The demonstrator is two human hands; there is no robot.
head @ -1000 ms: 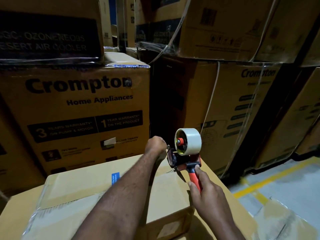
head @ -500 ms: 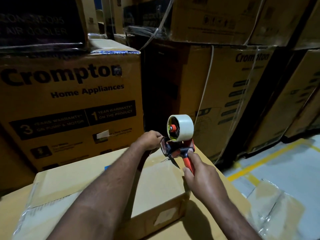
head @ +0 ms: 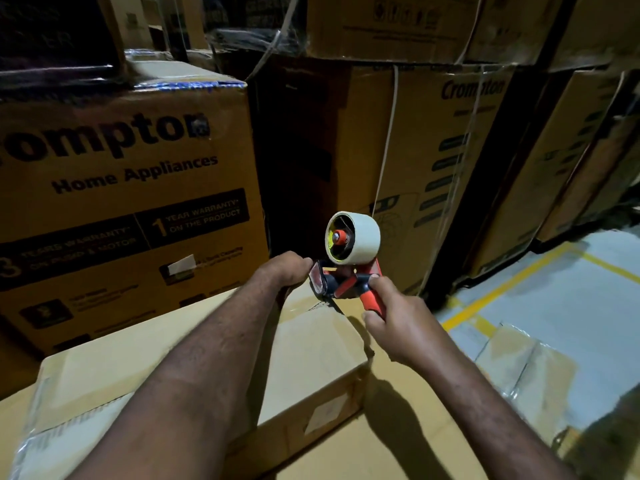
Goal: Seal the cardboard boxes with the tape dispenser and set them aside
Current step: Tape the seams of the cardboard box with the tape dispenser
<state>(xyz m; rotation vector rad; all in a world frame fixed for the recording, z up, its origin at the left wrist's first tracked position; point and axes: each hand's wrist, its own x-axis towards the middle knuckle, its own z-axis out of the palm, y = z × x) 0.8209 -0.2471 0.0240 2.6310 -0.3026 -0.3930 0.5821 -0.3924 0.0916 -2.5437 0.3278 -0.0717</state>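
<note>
A plain cardboard box (head: 311, 355) lies flat in front of me on top of a larger carton (head: 408, 441). My right hand (head: 398, 323) grips the red handle of the tape dispenser (head: 346, 271), which carries a whitish tape roll and stands over the box's far edge. My left hand (head: 287, 271) reaches to the dispenser's front end with fingers curled at the tape's mouth, by the far edge of the box. What the fingers pinch is hidden.
Tall stacked Crompton cartons (head: 121, 202) wall off the far side, with a dark gap between them. More strapped cartons (head: 450, 150) stand at the right. Grey floor with yellow lines (head: 502, 285) opens to the right, where a flattened taped box (head: 519, 375) lies.
The dispenser and both hands stay at the box's far edge; my view has shifted slightly down and right. The left hand remains against the dispenser's front.
</note>
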